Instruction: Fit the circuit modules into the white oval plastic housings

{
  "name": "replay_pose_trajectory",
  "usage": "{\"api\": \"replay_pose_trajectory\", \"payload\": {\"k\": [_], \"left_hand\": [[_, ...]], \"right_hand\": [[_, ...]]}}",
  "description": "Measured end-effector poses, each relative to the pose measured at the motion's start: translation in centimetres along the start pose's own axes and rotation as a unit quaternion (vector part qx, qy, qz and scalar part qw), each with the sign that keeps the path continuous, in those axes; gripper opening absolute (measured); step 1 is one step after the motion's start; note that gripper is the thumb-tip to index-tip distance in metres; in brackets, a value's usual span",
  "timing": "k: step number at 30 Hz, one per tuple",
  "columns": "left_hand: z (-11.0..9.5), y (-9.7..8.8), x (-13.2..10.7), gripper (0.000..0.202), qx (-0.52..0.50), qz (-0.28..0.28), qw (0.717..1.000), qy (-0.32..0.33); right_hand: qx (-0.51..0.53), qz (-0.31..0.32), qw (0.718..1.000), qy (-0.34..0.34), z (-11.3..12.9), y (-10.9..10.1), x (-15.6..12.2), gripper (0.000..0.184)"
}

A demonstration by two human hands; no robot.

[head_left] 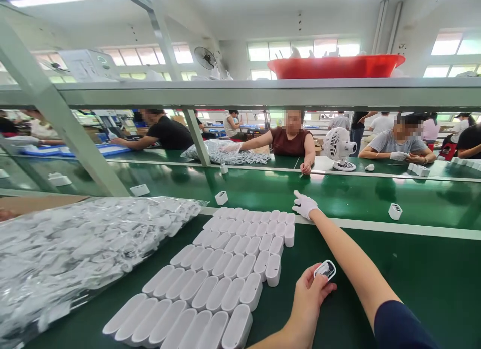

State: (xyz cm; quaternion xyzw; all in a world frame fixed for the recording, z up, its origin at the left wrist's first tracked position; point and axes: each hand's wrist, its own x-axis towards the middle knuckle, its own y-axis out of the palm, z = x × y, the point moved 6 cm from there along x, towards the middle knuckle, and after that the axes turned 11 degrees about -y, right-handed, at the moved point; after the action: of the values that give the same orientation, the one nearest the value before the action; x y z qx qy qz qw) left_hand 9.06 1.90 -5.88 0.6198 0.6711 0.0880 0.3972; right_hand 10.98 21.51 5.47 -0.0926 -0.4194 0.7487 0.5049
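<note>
My left hand (310, 296), bare, pinches a small white oval housing (326, 270) with a dark inside between thumb and fingers. It is held above the green table, right of rows of white oval cups (225, 269). My right hand (305, 205), in a white glove, reaches forward over the pale strip at the conveyor's near edge. Its fingers are apart, with the index finger stretched out and nothing visible in them. The far end of the cup rows is nearest to it.
A large clear bag of white parts (90, 243) covers the left side. On the green conveyor (338, 193) lie several white pieces, one white housing (395, 211) at right. Co-workers sit across it, near a white fan (337, 146). Overhead, a shelf (240, 94) carries a red basin (334, 67).
</note>
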Motion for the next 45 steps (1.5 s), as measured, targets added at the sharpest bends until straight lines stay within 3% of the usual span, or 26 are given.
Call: {"api": "replay_pose_trajectory", "payload": {"k": [4,7,10,12,16,18,20,23,27,31,33,35,40,43,45], "left_hand": [[-0.1,0.4,0.1,0.045,0.023,0.038,0.999,0.004],[-0.6,1.0,-0.5,0.051,0.066,0.051,0.996,0.009],[-1.1,1.6,-1.2,0.044,0.092,0.065,0.993,0.021],[-1.4,1.9,-1.6,0.040,0.106,0.070,0.992,0.026],[-1.6,2.4,-2.0,0.034,0.150,0.077,0.985,0.033],[-1.7,2.6,-2.1,0.032,0.173,0.074,0.981,0.038],[-1.7,2.8,-2.3,0.030,0.193,0.070,0.978,0.041],[-1.7,3.2,-2.8,0.029,0.213,0.072,0.974,0.037],[-1.8,3.5,-3.5,0.031,0.234,0.076,0.969,0.028],[-2.0,3.7,-3.9,0.033,0.260,0.073,0.963,0.014],[-2.0,3.7,-3.9,0.034,0.272,0.073,0.960,0.008],[-1.9,3.6,-3.9,0.034,0.276,0.074,0.958,0.004],[-2.1,3.6,-3.9,0.038,0.283,0.064,0.957,0.004],[-2.2,3.7,-4.1,0.041,0.303,0.061,0.951,0.001],[-2.1,3.9,-4.2,0.040,0.315,0.067,0.947,-0.004]], "right_hand": [[-0.028,0.030,0.999,-0.028,0.6,0.3,-0.9,0.032],[-0.056,0.050,0.997,-0.034,0.1,-0.3,-3.1,0.030],[-0.082,0.080,0.993,-0.035,-0.6,-1.3,-7.4,0.029],[-0.094,0.097,0.990,-0.040,-0.7,-2.3,-11.1,0.039],[-0.206,0.038,0.978,0.021,-1.3,-5.8,-18.7,0.060],[-0.268,0.032,0.961,0.059,-1.8,-6.8,-21.6,0.059],[-0.286,0.067,0.955,0.040,-2.1,-6.5,-23.4,0.052],[-0.274,0.072,0.959,0.009,-2.8,-6.1,-24.5,0.039],[-0.242,0.019,0.969,0.037,-3.6,-8.4,-25.1,0.044],[-0.244,0.021,0.962,0.120,-4.7,-11.8,-26.6,0.039],[-0.238,0.024,0.958,0.156,-5.3,-12.6,-27.3,0.037],[-0.207,0.007,0.961,0.183,-5.7,-12.3,-27.6,0.035],[-0.105,-0.014,0.962,0.250,-5.7,-9.4,-27.3,0.038],[0.056,-0.016,0.960,0.274,-4.7,-8.6,-27.4,0.034],[0.204,-0.044,0.940,0.270,-3.6,-8.7,-27.5,0.040]]}}
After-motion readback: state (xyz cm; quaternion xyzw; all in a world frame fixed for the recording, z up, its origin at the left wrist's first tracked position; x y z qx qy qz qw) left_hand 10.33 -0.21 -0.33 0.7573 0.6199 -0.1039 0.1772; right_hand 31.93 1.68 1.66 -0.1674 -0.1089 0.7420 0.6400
